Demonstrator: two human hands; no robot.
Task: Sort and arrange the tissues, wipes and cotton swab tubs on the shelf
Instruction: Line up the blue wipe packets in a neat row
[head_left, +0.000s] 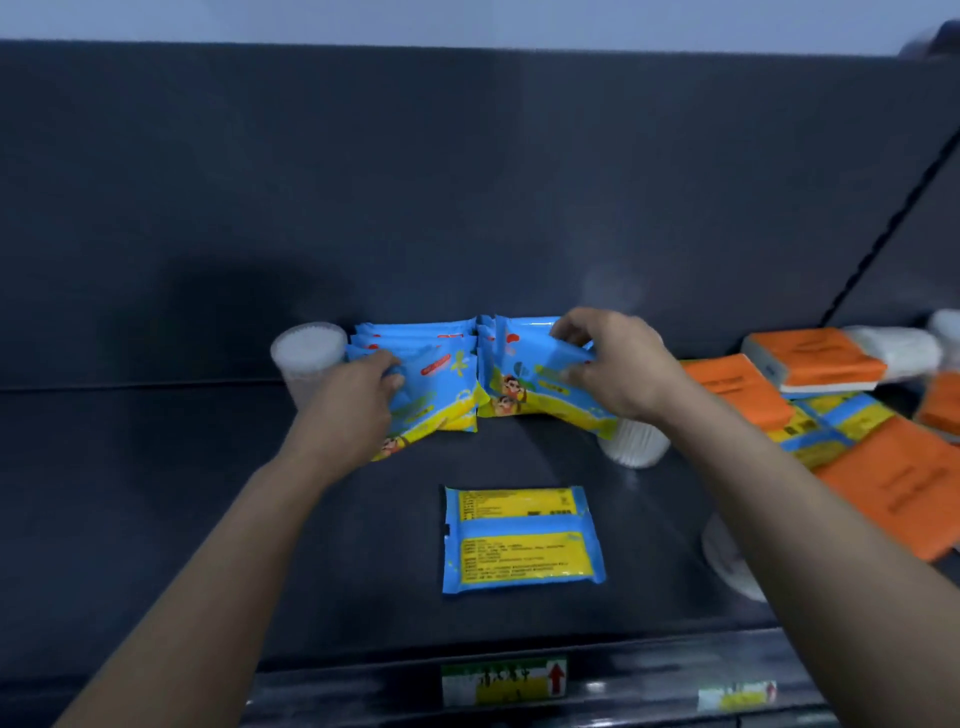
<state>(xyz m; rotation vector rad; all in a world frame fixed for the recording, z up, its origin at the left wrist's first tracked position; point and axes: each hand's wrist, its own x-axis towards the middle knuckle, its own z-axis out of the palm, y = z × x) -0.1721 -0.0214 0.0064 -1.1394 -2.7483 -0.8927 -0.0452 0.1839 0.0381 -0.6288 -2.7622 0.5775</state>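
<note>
Both hands were up at the back of the shelf (208, 519), apart, each busy on its own bunch. The left hand (358, 395) had its fingers curled over the front of the left bunch of wipes packs (441, 374), blue and yellow, standing on edge and leaning against the dark back panel (467, 182). The right hand (613, 364) pinched the upper corner of the front pack in the right bunch of wipes packs (514, 389), thumb below, fingers on top. The two bunches touched in the middle.

A cotton swab tub (306, 353) stood upright just left of the left bunch, beside the left wrist. A second cotton swab tub (634, 441) sat under the right wrist, partly hidden. A third tub (727, 561) lay blurred behind the right forearm.

One loose wipes pack (522, 538) lay flat, printed back up, nearer the shelf's front edge, well apart from both hands. Off to the right, orange tissue packs (893, 483) lay jumbled, with another blue-and-yellow pack (831, 421) caught among them. A price label (504, 680) showed on the shelf's front rail.
</note>
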